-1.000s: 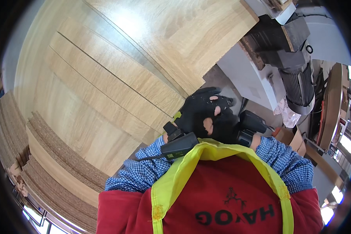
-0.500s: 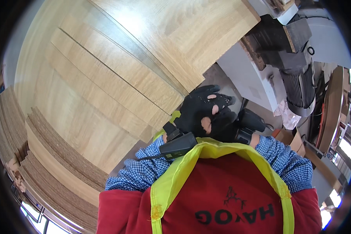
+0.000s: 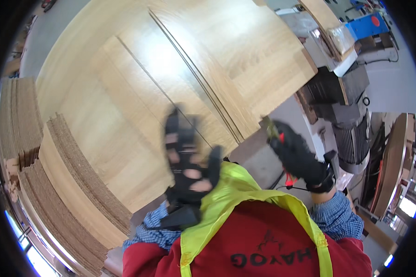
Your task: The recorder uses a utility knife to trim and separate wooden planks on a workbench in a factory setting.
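Seemingly, right fingers (image 3: 287, 132) hold something red (image 3: 281, 137) (bag (image 3: 341, 39) beyond).

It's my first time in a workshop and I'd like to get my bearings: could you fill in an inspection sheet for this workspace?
Surface: wide wood-grain board.
Job's things: long strip with dark gaps alongside; larger panel to its right.
Clutter: stacked boards at the left, edges showing.
Grippers: none mechanical; two gloved hands. Left hand is open and blurred, contact unclear. Right hand is curled, seemingly around a small red thing, too blurred to identify.
Cables: thin black cable at upper right.
Surroundings: finned motor; blue machine part.
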The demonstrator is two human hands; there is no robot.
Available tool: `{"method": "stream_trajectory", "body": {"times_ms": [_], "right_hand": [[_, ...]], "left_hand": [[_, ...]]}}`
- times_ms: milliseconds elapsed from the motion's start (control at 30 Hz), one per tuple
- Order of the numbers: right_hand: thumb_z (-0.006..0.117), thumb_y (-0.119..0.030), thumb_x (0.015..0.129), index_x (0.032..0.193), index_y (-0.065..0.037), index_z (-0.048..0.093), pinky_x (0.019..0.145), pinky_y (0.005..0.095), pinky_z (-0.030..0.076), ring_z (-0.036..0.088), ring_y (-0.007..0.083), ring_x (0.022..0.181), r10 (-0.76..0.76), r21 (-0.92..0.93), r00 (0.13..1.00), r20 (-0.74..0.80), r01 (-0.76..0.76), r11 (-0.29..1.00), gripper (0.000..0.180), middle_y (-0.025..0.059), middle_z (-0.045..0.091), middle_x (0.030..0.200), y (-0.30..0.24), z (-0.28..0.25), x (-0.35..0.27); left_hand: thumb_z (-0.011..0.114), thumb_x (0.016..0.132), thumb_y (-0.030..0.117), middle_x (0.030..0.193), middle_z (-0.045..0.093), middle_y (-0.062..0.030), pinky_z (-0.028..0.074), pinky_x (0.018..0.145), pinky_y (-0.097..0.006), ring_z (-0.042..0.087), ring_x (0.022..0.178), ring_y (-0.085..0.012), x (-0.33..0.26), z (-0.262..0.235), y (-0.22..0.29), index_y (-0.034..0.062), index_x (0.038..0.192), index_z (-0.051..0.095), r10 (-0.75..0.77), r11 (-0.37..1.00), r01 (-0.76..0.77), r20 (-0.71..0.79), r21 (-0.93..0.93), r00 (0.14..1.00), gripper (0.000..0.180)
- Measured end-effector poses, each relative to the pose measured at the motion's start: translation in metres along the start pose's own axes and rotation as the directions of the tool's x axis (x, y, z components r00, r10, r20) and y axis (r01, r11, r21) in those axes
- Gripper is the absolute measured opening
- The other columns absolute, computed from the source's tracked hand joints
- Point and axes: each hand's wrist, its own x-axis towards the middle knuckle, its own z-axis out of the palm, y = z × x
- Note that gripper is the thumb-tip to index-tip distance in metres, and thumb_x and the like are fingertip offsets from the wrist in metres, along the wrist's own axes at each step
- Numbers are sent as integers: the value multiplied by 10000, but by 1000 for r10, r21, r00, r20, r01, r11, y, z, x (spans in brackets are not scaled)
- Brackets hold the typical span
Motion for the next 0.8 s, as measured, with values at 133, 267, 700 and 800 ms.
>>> {"method": "stream_trajectory", "body": {"times_ms": [133, 267, 700, 800], "right_hand": [[573, -182, 931, 1155, -91, 571, 655, 384, 486, 596, 243, 787, -476, -260, 879, -39, 451, 854, 242, 136, 593, 917, -24, -8, 84], [554, -165, 901, 1023, -67, 592, 667, 414, 476, 582, 336, 805, -667, -424, 720, 191, 673, 606, 161, 176, 569, 877, -51, 25, 132], [549, -305, 898, 756, -63, 591, 841, 482, 425, 557, 395, 867, -546, -236, 831, 106, 554, 798, 284, 241, 576, 824, 5, 106, 13], [563, -282, 894, 776, -64, 601, 874, 487, 400, 547, 366, 875, -598, -454, 801, -38, 519, 724, 251, 228, 577, 869, 37, 118, -16]], "left_hand": [[589, 908, 1, 1517, 310, -206, 322, 1093, -345, 353, 1375, -276, -9, -36, -61, -54, 1458, 272, -115, 974, 159, -250, 164, 961, 638], [606, 917, 25, 1504, 340, -188, 333, 1080, -306, 380, 1355, -227, -35, -31, -98, -75, 1439, 296, -259, 966, 259, -159, -19, 953, 615], [723, 812, 137, 613, 538, -109, 483, 565, -344, 511, 523, -280, -137, -9, -86, -2, 1205, 619, -127, 974, 201, -487, 102, 864, 430], [644, 840, 174, 802, 639, -149, 517, 682, -396, 631, 731, -331, -163, -17, -36, -23, 1331, 502, -339, 869, 433, -350, 239, 873, 548]]}}
